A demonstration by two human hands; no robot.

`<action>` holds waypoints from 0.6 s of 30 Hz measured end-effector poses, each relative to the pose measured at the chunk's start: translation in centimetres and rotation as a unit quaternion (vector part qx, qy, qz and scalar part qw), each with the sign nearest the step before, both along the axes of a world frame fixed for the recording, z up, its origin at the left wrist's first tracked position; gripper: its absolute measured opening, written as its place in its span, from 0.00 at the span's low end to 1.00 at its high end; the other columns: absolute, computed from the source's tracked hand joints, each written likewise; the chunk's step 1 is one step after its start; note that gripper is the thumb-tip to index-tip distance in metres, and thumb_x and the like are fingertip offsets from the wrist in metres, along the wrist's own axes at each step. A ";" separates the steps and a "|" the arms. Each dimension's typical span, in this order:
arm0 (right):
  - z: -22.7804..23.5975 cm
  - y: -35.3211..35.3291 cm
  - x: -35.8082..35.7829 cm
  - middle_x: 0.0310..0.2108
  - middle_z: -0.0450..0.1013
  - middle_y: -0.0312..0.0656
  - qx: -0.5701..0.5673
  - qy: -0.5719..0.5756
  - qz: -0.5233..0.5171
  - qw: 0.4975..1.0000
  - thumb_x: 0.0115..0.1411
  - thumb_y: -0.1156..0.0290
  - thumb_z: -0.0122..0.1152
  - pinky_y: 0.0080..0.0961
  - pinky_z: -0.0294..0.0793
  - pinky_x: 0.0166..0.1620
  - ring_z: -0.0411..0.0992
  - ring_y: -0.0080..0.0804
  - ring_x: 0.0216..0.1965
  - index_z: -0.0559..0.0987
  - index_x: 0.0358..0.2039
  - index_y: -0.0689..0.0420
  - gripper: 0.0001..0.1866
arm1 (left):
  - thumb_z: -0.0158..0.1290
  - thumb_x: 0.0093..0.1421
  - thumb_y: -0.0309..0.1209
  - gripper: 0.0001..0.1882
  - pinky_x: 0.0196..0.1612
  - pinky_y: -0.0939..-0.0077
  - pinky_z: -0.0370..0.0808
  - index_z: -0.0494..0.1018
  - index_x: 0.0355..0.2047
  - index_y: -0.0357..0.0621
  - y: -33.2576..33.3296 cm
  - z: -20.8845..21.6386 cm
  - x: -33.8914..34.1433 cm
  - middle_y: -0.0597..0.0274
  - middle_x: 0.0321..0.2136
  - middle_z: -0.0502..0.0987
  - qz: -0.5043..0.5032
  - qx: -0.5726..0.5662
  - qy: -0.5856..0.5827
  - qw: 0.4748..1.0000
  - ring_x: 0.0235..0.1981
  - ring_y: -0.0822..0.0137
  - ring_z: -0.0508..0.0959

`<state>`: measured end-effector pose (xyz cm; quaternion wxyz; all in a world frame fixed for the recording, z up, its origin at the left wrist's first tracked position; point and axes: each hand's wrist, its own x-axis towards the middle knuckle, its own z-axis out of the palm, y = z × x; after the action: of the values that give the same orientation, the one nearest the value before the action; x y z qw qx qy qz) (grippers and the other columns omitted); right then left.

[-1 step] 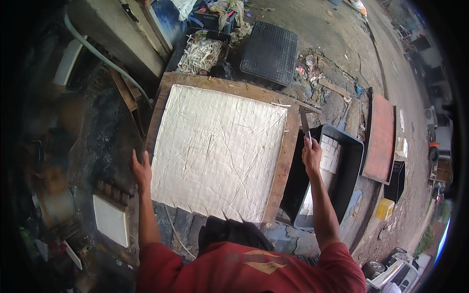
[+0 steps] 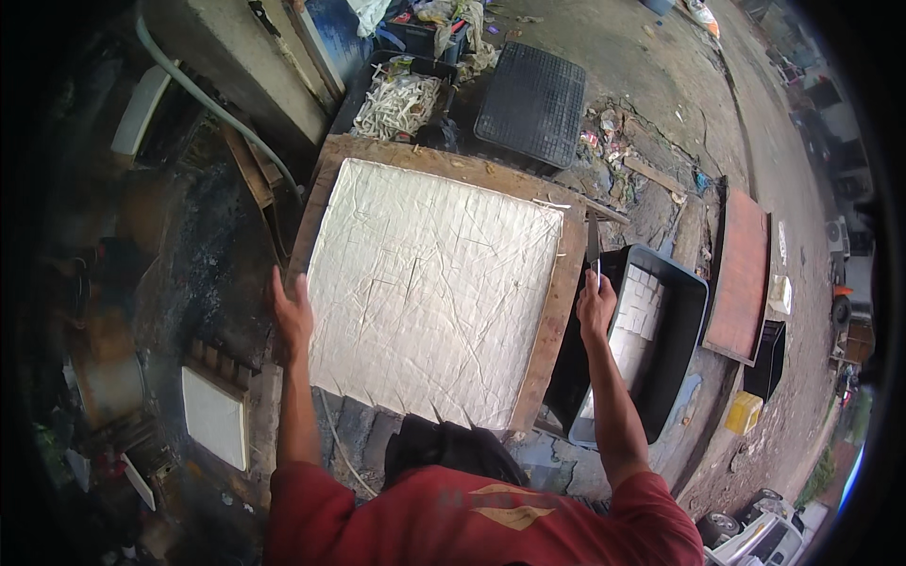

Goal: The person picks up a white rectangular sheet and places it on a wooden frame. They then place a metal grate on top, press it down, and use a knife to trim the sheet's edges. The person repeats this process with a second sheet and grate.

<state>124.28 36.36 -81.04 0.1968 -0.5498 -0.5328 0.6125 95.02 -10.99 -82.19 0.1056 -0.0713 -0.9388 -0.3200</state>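
A broad white slab that looks like tofu lies flat on a wooden board in front of me. Its top is wrinkled, with short cut lines, and slits notch its near edge. My left hand is open at the slab's left edge, thumb apart from the fingers; whether it touches the slab I cannot tell. In my right hand is a knife, held by the handle with its blade pointing away from me, just past the board's right edge. White blocks sit in a dark tub beside that hand.
Behind the board stand a crate of pale scraps and an upturned black crate. A smaller white slab rests low on the left. To the right are a reddish panel and a yellow container. A hose hangs at the upper left.
My left hand has come right, closer to the slab's edge. My right hand, with the knife, has shifted slightly left toward the board. The whole view has moved a little.
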 end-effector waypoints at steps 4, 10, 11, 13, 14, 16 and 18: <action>-6.9 -5.5 -0.6 0.26 0.72 0.40 0.350 -0.159 -0.012 0.923 0.75 0.52 0.53 0.35 0.71 0.34 0.71 0.31 0.29 0.76 0.48 0.63 0.23 | 0.59 0.66 0.51 0.41 0.72 0.36 0.54 0.62 0.69 0.35 16.7 1.3 3.6 0.35 0.70 0.61 -0.335 -0.046 0.001 0.941 0.71 0.36 0.59; -7.0 -5.8 0.6 0.32 0.77 0.52 0.361 -0.121 0.021 0.925 0.75 0.52 0.53 0.38 0.72 0.38 0.73 0.42 0.31 0.75 0.52 0.64 0.24 | 0.53 0.65 0.63 0.48 0.75 0.36 0.43 0.58 0.74 0.43 24.1 -1.3 0.1 0.40 0.76 0.48 -0.339 -0.235 0.030 0.910 0.77 0.40 0.45; -6.7 -5.8 0.8 0.32 0.77 0.52 0.352 -0.121 0.004 0.928 0.75 0.52 0.53 0.38 0.72 0.38 0.73 0.43 0.31 0.75 0.52 0.64 0.24 | 0.50 0.64 0.66 0.50 0.75 0.35 0.41 0.54 0.75 0.46 23.7 -1.4 -0.9 0.43 0.77 0.43 -0.356 -0.232 -0.022 0.905 0.78 0.42 0.41; -6.3 -5.9 0.9 0.32 0.77 0.52 0.298 -0.133 0.003 0.945 0.75 0.52 0.53 0.39 0.72 0.38 0.73 0.44 0.31 0.75 0.52 0.64 0.24 | 0.49 0.64 0.68 0.52 0.75 0.35 0.39 0.52 0.77 0.48 23.4 -1.4 -2.2 0.44 0.77 0.42 -0.399 -0.202 -0.061 0.892 0.78 0.42 0.40; -6.3 -6.0 1.0 0.32 0.77 0.52 0.322 -0.127 -0.004 0.938 0.75 0.52 0.53 0.39 0.72 0.38 0.73 0.44 0.31 0.76 0.52 0.64 0.25 | 0.49 0.64 0.68 0.53 0.75 0.36 0.38 0.50 0.77 0.49 23.0 -1.2 -3.0 0.44 0.78 0.41 -0.433 -0.168 -0.084 0.882 0.78 0.42 0.39; -6.4 -6.3 0.9 0.33 0.77 0.52 0.329 -0.132 -0.020 0.935 0.75 0.51 0.52 0.39 0.72 0.38 0.73 0.44 0.31 0.76 0.52 0.64 0.25 | 0.46 0.65 0.69 0.53 0.75 0.36 0.35 0.46 0.78 0.49 22.3 -1.3 -4.4 0.46 0.78 0.39 -0.357 -0.192 -0.054 0.913 0.79 0.43 0.37; -6.7 -6.4 0.8 0.32 0.77 0.52 0.337 -0.130 -0.004 0.932 0.75 0.52 0.53 0.38 0.72 0.38 0.73 0.42 0.31 0.76 0.51 0.64 0.24 | 0.46 0.63 0.71 0.54 0.75 0.34 0.35 0.48 0.78 0.49 21.4 -1.8 -5.9 0.46 0.78 0.40 -0.321 -0.287 -0.063 0.900 0.78 0.42 0.37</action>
<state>125.06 29.95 -87.77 0.3017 -0.5279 -0.7269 0.3194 89.16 10.44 -84.03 -0.0874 -0.3758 -0.9208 -0.0566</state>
